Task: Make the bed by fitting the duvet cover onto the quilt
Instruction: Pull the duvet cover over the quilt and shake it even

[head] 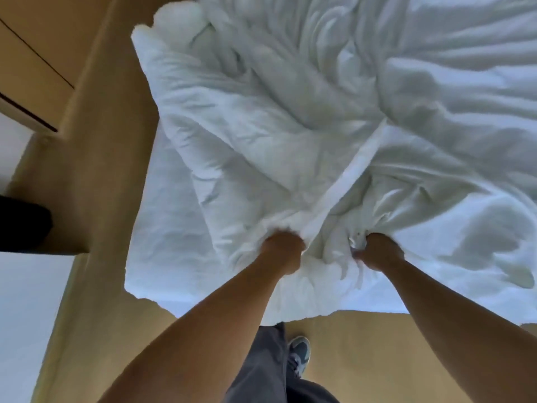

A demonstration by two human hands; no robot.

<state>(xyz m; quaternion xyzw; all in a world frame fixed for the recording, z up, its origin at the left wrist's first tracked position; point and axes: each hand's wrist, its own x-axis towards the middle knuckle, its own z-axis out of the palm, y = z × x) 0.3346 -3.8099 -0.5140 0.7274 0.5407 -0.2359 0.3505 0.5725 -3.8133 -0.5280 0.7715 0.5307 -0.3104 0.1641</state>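
A crumpled white quilt [247, 135] lies in a thick heap across the left and middle of the bed. A thinner white duvet cover [436, 158] is bunched over the right part, its folded hem running diagonally down toward my hands. My left hand [283, 251] grips a fistful of white bedding near the bed's foot edge. My right hand [377, 251] grips another bunch just to the right. Both fists are closed in the cloth, and I cannot tell which layer each one holds. My fingertips are buried in the folds.
The bed [162, 234] carries a white sheet; its near edge runs just beyond my knees. Tan floor [96, 199] runs along the left side and under my feet. A pale cabinet [32, 82] and a dark object [23, 225] stand at the left.
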